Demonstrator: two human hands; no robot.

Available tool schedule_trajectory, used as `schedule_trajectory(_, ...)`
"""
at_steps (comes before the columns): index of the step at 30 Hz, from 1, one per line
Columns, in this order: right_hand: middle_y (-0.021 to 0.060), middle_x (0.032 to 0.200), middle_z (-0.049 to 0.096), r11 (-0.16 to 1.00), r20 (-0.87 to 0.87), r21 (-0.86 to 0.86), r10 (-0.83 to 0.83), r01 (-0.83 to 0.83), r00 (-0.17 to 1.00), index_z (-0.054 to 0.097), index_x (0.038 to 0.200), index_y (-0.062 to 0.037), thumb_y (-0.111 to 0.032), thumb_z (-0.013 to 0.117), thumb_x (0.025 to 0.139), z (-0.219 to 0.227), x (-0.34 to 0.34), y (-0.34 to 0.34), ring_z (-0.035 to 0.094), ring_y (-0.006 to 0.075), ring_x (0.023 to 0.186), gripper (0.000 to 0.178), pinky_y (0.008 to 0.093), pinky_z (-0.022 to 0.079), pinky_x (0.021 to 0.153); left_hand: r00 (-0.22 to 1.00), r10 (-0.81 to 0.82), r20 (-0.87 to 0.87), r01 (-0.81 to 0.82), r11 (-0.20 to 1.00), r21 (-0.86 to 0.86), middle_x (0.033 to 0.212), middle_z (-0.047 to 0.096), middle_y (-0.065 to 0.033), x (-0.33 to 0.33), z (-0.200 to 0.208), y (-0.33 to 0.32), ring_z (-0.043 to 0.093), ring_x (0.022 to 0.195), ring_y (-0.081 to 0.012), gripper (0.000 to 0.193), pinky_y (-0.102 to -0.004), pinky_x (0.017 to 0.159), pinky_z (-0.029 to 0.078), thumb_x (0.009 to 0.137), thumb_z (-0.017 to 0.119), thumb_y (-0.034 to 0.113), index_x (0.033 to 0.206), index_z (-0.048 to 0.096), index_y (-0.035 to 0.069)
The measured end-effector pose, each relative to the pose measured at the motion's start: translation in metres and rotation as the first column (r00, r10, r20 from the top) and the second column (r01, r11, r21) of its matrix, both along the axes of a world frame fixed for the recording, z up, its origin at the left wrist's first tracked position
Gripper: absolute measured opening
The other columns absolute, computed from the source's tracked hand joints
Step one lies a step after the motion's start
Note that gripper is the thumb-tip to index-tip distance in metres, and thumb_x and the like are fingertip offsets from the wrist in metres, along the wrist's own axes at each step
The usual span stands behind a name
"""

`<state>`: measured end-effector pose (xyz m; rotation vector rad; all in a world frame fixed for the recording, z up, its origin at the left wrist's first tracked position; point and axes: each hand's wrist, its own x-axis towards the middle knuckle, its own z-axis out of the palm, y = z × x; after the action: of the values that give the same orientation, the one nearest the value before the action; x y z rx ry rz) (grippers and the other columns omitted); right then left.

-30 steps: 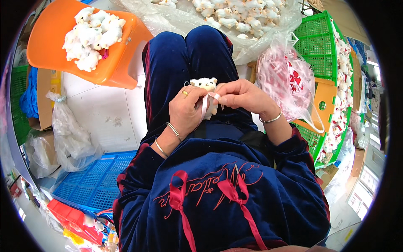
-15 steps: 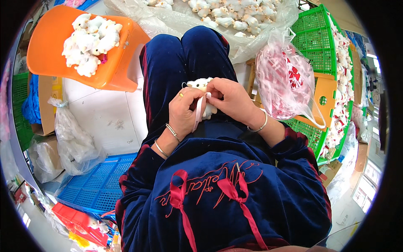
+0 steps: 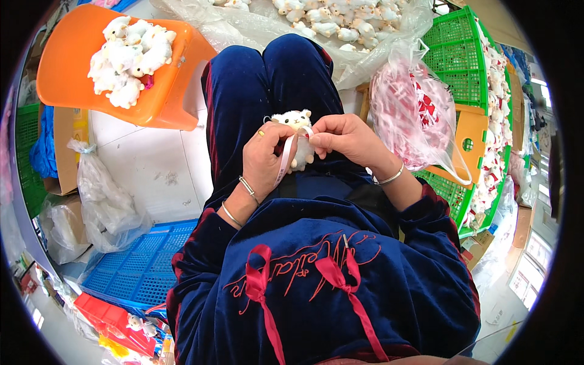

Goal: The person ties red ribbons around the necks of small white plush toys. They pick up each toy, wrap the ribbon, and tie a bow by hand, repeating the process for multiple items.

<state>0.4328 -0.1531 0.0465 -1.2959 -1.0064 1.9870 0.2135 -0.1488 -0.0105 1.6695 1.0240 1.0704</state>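
Observation:
A small white plush animal [image 3: 302,158] with a cream face rests in my lap, its head toward my knees. My left hand [image 3: 265,157] is closed around its left side. A pale pink ribbon [image 3: 284,161] passes over the toy's neck, its tail hanging down beside my left hand. At the neck my right hand [image 3: 348,141] pinches the ribbon between thumb and forefinger. A small loop sticks out by the toy's head. My left fingertips are partly hidden behind the ribbon.
Several similar plush toys lie on an orange stool [image 3: 67,67] at the left. A clear bag of pink-and-white ribbons [image 3: 404,115] stands to the right, beside green crates [image 3: 453,55] of toys. More toys lie on plastic sheeting [image 3: 207,27] ahead. A blue crate [image 3: 146,261] sits at lower left.
My right hand has shifted slightly right, away from my left, with the ribbon in its pinch. More of the toy's face and body shows now.

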Motion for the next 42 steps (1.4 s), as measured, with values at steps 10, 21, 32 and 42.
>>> schedule_trajectory(10,0.0002,0.09,0.07,0.995,-0.007,0.087,0.058,-0.057,0.998,0.071,0.098,-0.0015,-0.009,0.075,0.095,-0.006,-0.01,-0.001,0.063,0.0076,0.08,0.009,0.0258,0.051,0.073,0.999,0.033,0.0,-0.033,0.999,0.034,0.085,0.066,-0.0094,0.002,0.002,0.001,0.067,0.074,-0.024,0.014,-0.0325,0.066,0.053,0.089,0.077,0.005,0.099,0.067,0.005)
schedule_trajectory(21,0.0102,0.088,0.063,0.631,0.622,0.68,-0.228,-0.373,0.749,0.068,0.097,-0.0053,-0.002,0.075,0.082,-0.017,-0.031,-0.001,0.065,0.0264,0.076,0.017,0.0368,0.051,0.066,0.999,-0.028,0.016,0.024,0.984,0.175,0.088,0.068,-0.007,0.001,-0.002,-0.001,0.066,0.08,-0.0269,0.017,-0.0343,0.071,0.055,0.084,0.08,0.005,0.096,0.069,0.008)
schedule_trajectory(32,0.0134,0.09,0.063,0.656,0.659,0.577,-0.023,-0.486,0.752,0.065,0.094,-0.0033,-0.004,0.07,0.086,0.006,-0.019,0.005,0.066,0.0347,0.081,0.01,0.041,0.053,0.071,0.996,-0.064,-0.07,0.08,0.963,0.258,0.085,0.066,-0.0054,-0.006,-0.003,0.0,0.066,0.079,-0.027,0.02,-0.0352,0.068,0.056,0.08,0.082,0.005,0.094,0.07,0.011)
schedule_trajectory(42,0.0144,0.091,0.065,0.684,0.655,0.482,0.134,-0.548,0.744,0.065,0.094,-0.0013,-0.007,0.07,0.088,0.0,0.001,0.014,0.067,0.0335,0.084,0.01,0.0401,0.053,0.074,0.995,-0.067,-0.079,0.085,0.962,0.26,0.084,0.066,-0.0063,-0.006,-0.005,0.0,0.066,0.08,-0.0276,0.024,-0.0355,0.07,0.056,0.076,0.083,0.0,0.093,0.068,0.01)
